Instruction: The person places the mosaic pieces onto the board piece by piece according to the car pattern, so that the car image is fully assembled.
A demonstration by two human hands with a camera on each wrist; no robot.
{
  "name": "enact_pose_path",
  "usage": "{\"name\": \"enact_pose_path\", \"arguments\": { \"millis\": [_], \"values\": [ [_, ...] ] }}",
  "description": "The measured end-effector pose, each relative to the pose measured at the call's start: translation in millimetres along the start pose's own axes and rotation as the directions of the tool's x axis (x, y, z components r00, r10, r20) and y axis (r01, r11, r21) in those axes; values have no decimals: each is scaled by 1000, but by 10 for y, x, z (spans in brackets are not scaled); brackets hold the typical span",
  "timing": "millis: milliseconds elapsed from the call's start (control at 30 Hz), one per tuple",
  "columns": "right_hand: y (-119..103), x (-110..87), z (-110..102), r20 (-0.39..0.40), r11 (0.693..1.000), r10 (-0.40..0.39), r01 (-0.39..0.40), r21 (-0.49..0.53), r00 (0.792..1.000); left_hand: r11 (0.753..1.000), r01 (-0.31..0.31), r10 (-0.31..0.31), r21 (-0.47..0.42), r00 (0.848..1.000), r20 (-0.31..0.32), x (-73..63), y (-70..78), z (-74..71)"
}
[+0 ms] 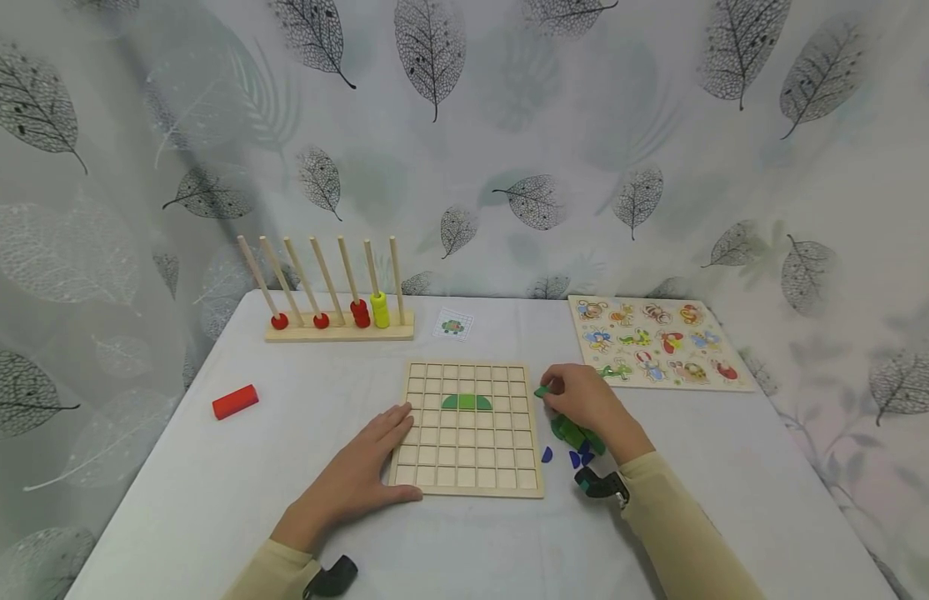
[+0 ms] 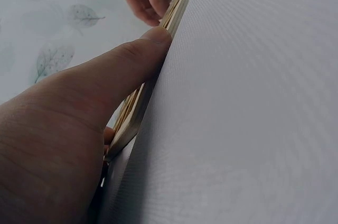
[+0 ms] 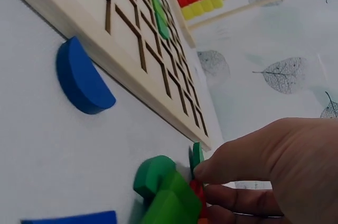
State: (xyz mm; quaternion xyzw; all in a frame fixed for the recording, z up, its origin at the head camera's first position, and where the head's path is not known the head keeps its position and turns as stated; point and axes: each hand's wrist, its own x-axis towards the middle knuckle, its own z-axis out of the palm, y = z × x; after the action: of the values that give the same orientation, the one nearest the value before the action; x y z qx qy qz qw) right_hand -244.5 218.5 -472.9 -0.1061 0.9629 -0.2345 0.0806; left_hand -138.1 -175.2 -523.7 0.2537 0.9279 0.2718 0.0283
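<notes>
A wooden grid board (image 1: 479, 492) lies in the middle of the table, with a row of green pieces (image 1: 467, 402) set in its upper cells. My left hand (image 1: 359, 467) rests against the board's left side and lower left corner, fingers extended and thumb along the front edge. Just past the right edge, my right hand (image 1: 587, 404) pinches a small green piece (image 3: 197, 154) between thumb and finger. Below that hand is a pile of green blocks (image 1: 572, 432), partly hidden by it. Blue half-round pieces (image 1: 546, 455) lie beside the board and the pile.
A peg stand (image 1: 340, 333) with red and yellow beads stands at the back left. A small pattern card (image 1: 453, 324) lies behind the board. An insect puzzle board (image 1: 659, 342) is at the back right, and a red cylinder (image 1: 235, 402) lies at the left.
</notes>
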Motion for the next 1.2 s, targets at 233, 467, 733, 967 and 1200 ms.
{"name": "enact_pose_path", "arguments": {
  "millis": [233, 467, 733, 967, 1200],
  "values": [
    [32, -7, -19, 17, 1000, 17, -17, 24, 1000, 1000, 5, -5, -2, 1000, 3, -4, 20, -11],
    [25, 6, 10, -12, 1000, 12, -13, -16, 1000, 1000, -1, 1, -2, 1000, -3, -7, 16, -7],
    [-7, 3, 16, -20, 999, -2, 2, -35, 1000, 1000, 3, -3, -3, 1000, -2, -6, 11, -1],
    [-17, 6, 13, -6, 999, -45, 45, -28, 999, 1000, -2, 2, 2, 1000, -6, -4, 3, 2],
    [-10, 17, 50, 8, 1000, 8, -8, -24, 1000, 1000, -8, 8, 2, 1000, -9, -6, 1, 0]
  ]
}}
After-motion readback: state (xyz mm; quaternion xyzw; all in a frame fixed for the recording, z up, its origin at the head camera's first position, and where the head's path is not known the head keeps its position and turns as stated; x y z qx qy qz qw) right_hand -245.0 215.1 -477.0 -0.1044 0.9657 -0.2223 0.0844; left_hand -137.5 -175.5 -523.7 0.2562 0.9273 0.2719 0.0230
